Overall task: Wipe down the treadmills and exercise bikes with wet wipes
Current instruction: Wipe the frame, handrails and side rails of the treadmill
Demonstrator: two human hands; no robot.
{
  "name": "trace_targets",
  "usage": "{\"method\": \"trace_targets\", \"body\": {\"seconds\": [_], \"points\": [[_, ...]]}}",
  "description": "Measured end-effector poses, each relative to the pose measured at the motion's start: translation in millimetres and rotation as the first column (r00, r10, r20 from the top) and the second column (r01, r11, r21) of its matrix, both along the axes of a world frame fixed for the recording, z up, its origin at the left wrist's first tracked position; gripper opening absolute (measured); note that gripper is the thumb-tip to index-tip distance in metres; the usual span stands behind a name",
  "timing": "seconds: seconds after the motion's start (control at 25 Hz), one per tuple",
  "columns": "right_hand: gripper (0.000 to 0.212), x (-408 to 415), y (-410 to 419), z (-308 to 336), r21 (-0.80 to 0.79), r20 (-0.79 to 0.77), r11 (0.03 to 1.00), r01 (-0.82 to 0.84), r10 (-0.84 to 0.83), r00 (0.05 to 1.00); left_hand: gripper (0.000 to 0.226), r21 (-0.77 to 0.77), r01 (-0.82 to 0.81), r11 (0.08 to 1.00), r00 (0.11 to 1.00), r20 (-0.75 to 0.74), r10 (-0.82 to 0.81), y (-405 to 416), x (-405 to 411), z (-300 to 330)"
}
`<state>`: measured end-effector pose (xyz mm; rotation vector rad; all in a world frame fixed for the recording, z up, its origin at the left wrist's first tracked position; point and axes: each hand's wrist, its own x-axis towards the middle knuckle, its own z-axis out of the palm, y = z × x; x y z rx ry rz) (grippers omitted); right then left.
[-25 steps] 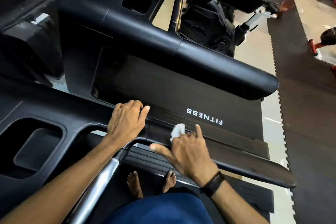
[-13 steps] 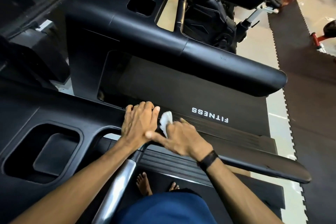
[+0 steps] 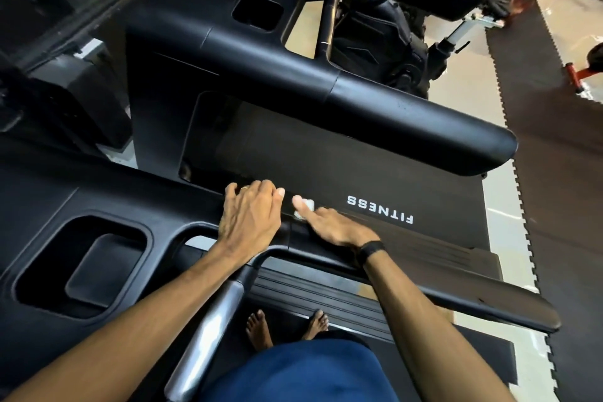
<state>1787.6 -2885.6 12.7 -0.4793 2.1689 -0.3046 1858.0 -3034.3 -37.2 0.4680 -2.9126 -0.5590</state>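
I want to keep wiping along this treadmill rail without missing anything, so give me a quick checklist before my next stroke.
1. Wet wipe under the right hand: ok, pressed on the handrail.
2. Left hand braced on the rail: ok, flat, right beside the wipe.
3. Path to the right along the handrail: ok, nothing lying on it.
4. Wipe wet and clean enough: cannot tell, mostly hidden.
5. Footing: ok, both bare feet on the deck.

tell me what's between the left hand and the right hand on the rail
Only a short bare strip of black rail in the head view. The left hand rests flat; the right hand presses the white wipe just past that gap.
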Motion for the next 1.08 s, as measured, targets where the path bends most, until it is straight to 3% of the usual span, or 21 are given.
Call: {"method": "trace_targets", "body": {"seconds": [0.08,0.16,0.2,0.32,0.36,0.44,0.48,0.56,0.64,0.76,0.88,0.92,1.08], "points": [[0.108,-8.0,20.4,1.4,0.169,-0.103,0.982,-0.083,0.102,0.989,0.054,-0.013,0.001,1.000,1.000,0.010,-0.001,1.6,0.7,0.7],[0.119,-9.8,34.2,15.7,0.227,-0.207,0.960,-0.163,0.211,0.955,0.055,-0.040,-0.001,0.999,1.000,-0.008,0.000,2.7,-2.5,1.0],[0.113,-5.1,32.3,23.2,0.164,-0.213,0.969,-0.183,0.216,0.953,0.056,-0.058,0.007,0.998,1.000,-0.005,-0.007,2.6,-2.8,-0.2],[0.089,12.2,16.0,19.6,-0.159,-0.016,0.979,-0.127,0.126,0.992,0.055,-0.166,0.073,0.983,0.997,-0.027,-0.079,3.9,-2.7,-5.1],[0.075,13.6,17.6,8.5,-0.163,-0.015,0.979,-0.120,0.120,0.993,0.055,-0.216,0.094,0.972,0.994,-0.036,-0.104,3.6,-2.4,-4.0],[0.065,10.0,39.3,-5.1,0.067,-0.190,0.980,-0.186,0.196,0.962,0.056,-0.312,0.129,0.941,0.989,-0.031,-0.145,2.9,-2.0,0.2],[0.077,11.6,54.6,-5.2,0.227,-0.310,0.958,-0.174,0.241,0.920,0.056,-0.345,0.142,0.928,0.986,-0.032,-0.163,4.1,-1.9,1.0],[0.100,26.5,66.7,8.8,0.379,-0.429,0.904,-0.198,0.361,0.828,0.056,-0.363,0.156,0.919,0.981,-0.051,-0.186,11.4,-3.6,1.0],[0.113,43.4,61.7,12.4,0.316,-0.383,0.898,-0.307,0.416,0.824,0.057,-0.322,0.180,0.930,0.975,-0.068,-0.213,26.5,-7.7,-1.2],[0.109,39.6,66.4,-3.7,0.023,-0.339,0.980,-0.198,0.195,0.921,0.059,-0.260,0.224,0.939,0.964,-0.085,-0.254,53.5,-19.4,-2.1],[0.131,51.3,100.9,-3.6,0.305,-0.533,0.934,-0.184,0.327,0.780,0.060,-0.238,0.267,0.934,0.956,-0.053,-0.287,65.6,-27.2,-6.2],[0.135,60.3,112.6,-3.8,0.393,-0.531,0.904,-0.171,0.374,0.761,0.062,-0.228,0.275,0.934,0.956,-0.034,-0.290,66.5,-28.0,-7.8],[0.128,48.9,137.1,-14.9,0.347,-0.497,0.937,0.037,0.150,0.854,0.062,-0.211,0.288,0.934,0.955,-0.008,-0.296,67.2,-26.2,-10.6]]}}
